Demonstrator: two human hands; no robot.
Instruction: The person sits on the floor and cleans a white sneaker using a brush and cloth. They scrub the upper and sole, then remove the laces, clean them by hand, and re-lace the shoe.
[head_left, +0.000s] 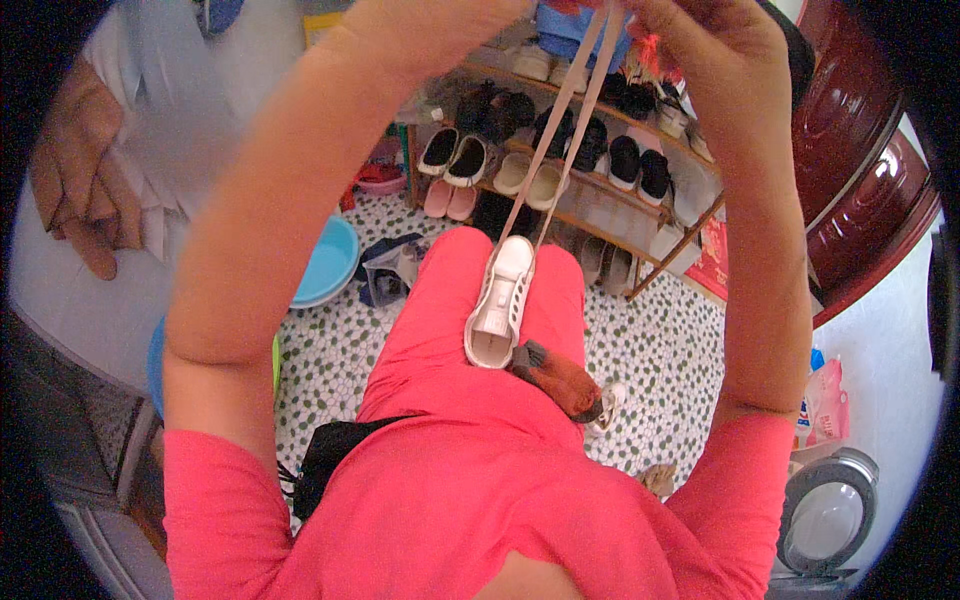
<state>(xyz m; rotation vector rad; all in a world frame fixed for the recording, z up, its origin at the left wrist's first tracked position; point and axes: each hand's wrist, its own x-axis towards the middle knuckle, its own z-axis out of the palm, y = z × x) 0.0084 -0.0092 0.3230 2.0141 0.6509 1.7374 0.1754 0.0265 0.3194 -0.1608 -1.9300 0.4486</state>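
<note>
A white lace-up shoe (501, 304) rests in my lap between my thighs, toe pointing away from me. Its long pale shoelace (559, 112) rises in two taut strands to the picture's top edge. Up there my right hand (709, 34) is closed around the upper lace, its fingertips partly cut off. My left forearm (255, 187) reaches to the same spot, but the left hand is nearly all beyond the top edge. A brown shoe brush or similar dark-ended brown object (561, 379) lies on my lap beside the shoe's heel; its kind is unclear.
A wooden shoe rack (619, 187) with several pairs of shoes stands ahead. On the tiled floor (322, 397) are a blue basin (330, 259), a plastic bag (394, 270) and another white shoe (611, 405). Another person's hands (86, 172) are at the left. A dark red wooden piece (847, 165) stands right.
</note>
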